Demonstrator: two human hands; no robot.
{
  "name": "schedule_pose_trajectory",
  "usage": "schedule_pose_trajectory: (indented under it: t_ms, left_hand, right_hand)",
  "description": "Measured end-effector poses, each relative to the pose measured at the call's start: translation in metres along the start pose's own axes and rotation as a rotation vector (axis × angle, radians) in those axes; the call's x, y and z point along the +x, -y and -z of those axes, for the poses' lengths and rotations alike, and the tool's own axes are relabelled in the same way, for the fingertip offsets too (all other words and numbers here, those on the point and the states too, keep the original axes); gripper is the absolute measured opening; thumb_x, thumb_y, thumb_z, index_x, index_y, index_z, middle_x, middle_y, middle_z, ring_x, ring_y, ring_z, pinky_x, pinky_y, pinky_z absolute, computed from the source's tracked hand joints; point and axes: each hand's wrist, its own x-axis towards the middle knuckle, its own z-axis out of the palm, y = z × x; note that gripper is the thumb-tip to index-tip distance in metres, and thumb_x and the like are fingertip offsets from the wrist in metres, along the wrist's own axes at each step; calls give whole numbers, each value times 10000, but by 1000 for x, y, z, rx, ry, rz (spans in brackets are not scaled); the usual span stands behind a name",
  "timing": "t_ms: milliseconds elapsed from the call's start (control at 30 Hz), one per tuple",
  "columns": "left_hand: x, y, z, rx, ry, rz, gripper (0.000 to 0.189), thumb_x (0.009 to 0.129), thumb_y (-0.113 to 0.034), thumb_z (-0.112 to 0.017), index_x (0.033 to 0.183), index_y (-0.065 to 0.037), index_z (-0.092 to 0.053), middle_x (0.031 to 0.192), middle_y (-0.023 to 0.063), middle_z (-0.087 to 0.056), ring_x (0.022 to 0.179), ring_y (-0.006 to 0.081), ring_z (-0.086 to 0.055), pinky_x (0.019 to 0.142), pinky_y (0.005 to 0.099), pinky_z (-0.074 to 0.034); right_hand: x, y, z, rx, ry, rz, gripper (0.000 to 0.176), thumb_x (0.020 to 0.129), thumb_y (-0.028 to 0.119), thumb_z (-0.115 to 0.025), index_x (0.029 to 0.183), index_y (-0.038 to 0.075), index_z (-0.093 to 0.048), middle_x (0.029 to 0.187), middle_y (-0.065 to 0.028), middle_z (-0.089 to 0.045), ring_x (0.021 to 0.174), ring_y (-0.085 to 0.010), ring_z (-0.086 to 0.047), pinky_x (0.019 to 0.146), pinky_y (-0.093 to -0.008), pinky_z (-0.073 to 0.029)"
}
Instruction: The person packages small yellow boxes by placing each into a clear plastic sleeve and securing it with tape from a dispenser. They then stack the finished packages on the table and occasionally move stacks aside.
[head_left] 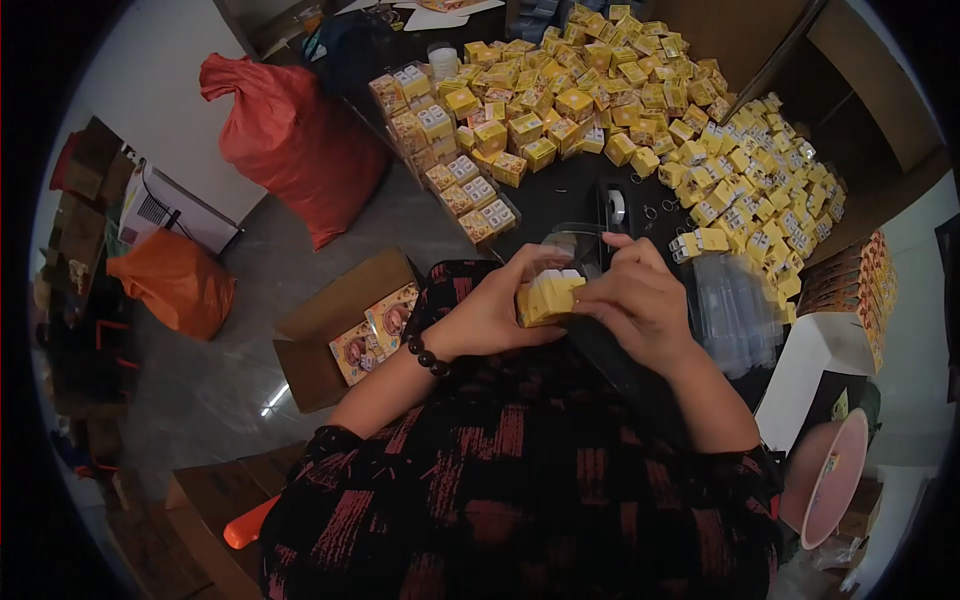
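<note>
Close to my body, my left hand (pixel 497 308) is wrapped round a group of small yellow boxes (pixel 545 303) with white tops. A clear plastic box (pixel 573 246) with a raised flap appears to surround them; its edges are hard to make out. My right hand (pixel 640 300) is at the right side of this pack, fingers bent and closed against its edge, one finger up by the clear flap. Just beyond the hands a black tape dispenser (pixel 612 205) stands on the dark table (pixel 568 186). Several metal key rings (pixel 651 212) lie right of the dispenser.
Yellow boxes (pixel 600 90) heap across the table's back, with more yellow pieces (pixel 760 190) at right. Filled clear packs (pixel 470 195) line the left edge. Flat clear plastic boxes (pixel 735 310) lie at right. A cardboard box (pixel 305 340), red sack (pixel 290 140) and pink basin (pixel 835 480) stand around.
</note>
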Motion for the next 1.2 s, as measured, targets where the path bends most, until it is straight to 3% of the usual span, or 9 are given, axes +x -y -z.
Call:
schedule_pose_trajectory:
  t_ms: [100, 200, 267, 367, 467, 700, 767, 933, 1200]
  left_hand:
    - [3, 0, -5, 1, -4, 2, 774, 696, -61, -795, 1325, -50, -344, 1272, 77, -454, 1192, 185, -463, 1009, 322, -377]
    - [2, 5, -7, -154, -19, -44, 724, 745, -113, -766, 1332, -49, -346, 1288, 69, -451, 1193, 180, -460, 999, 313, -385]
    - [1, 5, -10, -252, -24, -85, 671, 798, -177, -733, 1334, -48, -350, 1297, 67, -449, 1196, 179, -458, 992, 307, -391]
    - [2, 0, -16, -792, -61, 93, 539, 903, -342, -577, 1315, -48, -392, 1259, 61, -491, 1172, 177, -486, 976, 316, -411]
    - [-1, 5, -16, -761, -76, 379, 527, 947, -445, -431, 1287, -44, -438, 1197, 53, -538, 1128, 172, -526, 967, 334, -421]
    - [-6, 36, -15, -1083, 99, 354, 485, 914, -352, -488, 1280, -37, -445, 1178, 95, -557, 1099, 192, -552, 947, 346, -438]
    - [-7, 25, -14, -1123, 82, 398, 443, 918, -299, -503, 1280, -55, -433, 1186, 68, -543, 1101, 165, -544, 934, 334, -449]
    - [-4, 19, -16, -593, 56, 284, 612, 795, -52, -665, 1313, -41, -339, 1225, 69, -485, 1123, 130, -499, 942, 286, -417]
    - [3, 31, -16, -352, 94, 286, 651, 772, -96, -710, 1308, -19, -348, 1200, 75, -494, 1132, 135, -488, 962, 277, -394]
  right_hand:
    - [-4, 0, -3, 266, -115, -264, 201, 679, 85, -775, 869, 112, -714, 771, 23, -612, 836, -192, -527, 963, -428, -424]
    - [-6, 7, -5, 64, -1, -55, 266, 727, 56, -747, 983, 76, -676, 938, -36, -589, 966, -201, -539, 980, -417, -410]
    - [-8, 21, -14, 392, -307, -342, 304, 757, 58, -732, 1049, 60, -650, 1157, -104, -499, 1117, -223, -498, 1023, -414, -365]
    - [-21, 9, -35, 912, -364, -521, 408, 738, 80, -752, 1110, 8, -599, 1329, -140, -358, 1202, -262, -457, 1043, -425, -351]
    - [-27, -7, -38, 699, -213, -345, 342, 759, 69, -734, 1071, 6, -607, 1340, -132, -352, 1246, -261, -426, 1074, -424, -316]
    - [-28, -6, -57, 848, -190, -389, 197, 776, 16, -693, 931, -12, -575, 1184, -166, -524, 1184, -303, -516, 1096, -503, -262]
    - [-26, -6, -69, 896, -464, -350, 198, 775, 38, -721, 910, 18, -578, 1028, -107, -619, 1048, -268, -613, 1076, -448, -314]
    - [-23, -7, -45, 773, -243, -458, 134, 795, 38, -701, 856, 7, -585, 1019, -97, -616, 1046, -233, -618, 1060, -413, -343]
    - [-30, -10, -41, 946, -210, -686, 90, 833, -29, -644, 918, -13, -669, 924, -50, -600, 1043, -178, -613, 1004, -313, -398]
